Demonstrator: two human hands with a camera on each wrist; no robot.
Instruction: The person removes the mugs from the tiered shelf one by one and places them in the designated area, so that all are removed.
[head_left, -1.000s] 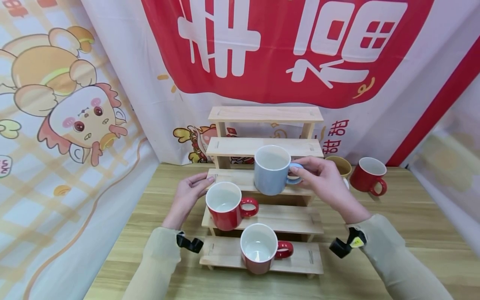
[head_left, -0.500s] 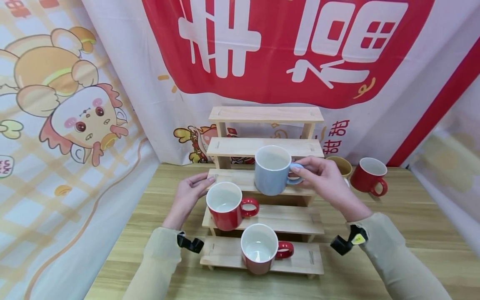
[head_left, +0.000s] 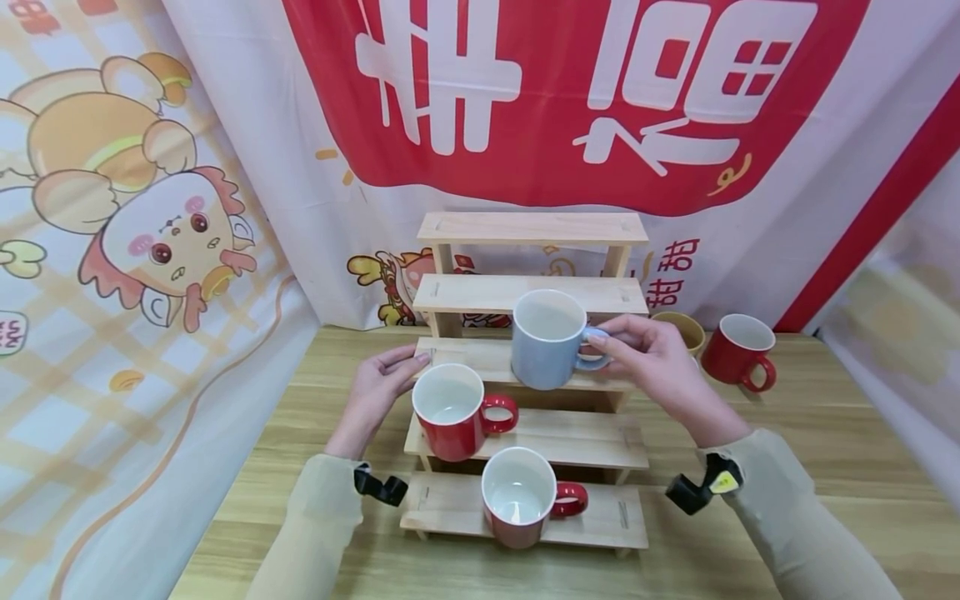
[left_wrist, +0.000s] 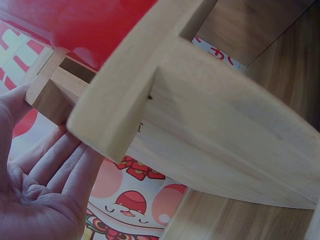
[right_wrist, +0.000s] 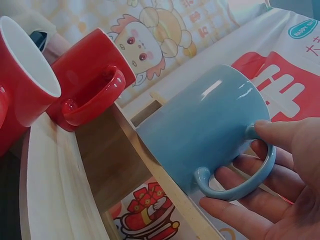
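Observation:
My right hand [head_left: 651, 362] holds a light blue mug [right_wrist: 207, 127] by its handle, thumb on top and fingers through and beneath the loop. The mug sits upright at the middle board of a stepped wooden rack [head_left: 592, 437], right of that board's centre. At the board's left end, my left hand [head_left: 378, 392] pinches the wood between thumb and fingers; the left wrist view shows its fingers [left_wrist: 65, 165] under the board. A red mug [head_left: 450, 417] stands on the left of the board below, handle to the right. Another red-handled mug [head_left: 517, 500] occupies the lowest board.
Behind the right hand, a yellow mug [head_left: 681, 331] stands partly hidden on the wooden table [head_left: 300, 500]. Beside it is a red mug [head_left: 738, 350]. Two upper boards [head_left: 532, 227] of the rack bear no mugs. Printed cloth [head_left: 247, 167] hangs at the back and sides.
The blue mug and my right hand have shifted slightly to the right along the board. My left hand and the other mugs have stayed put.

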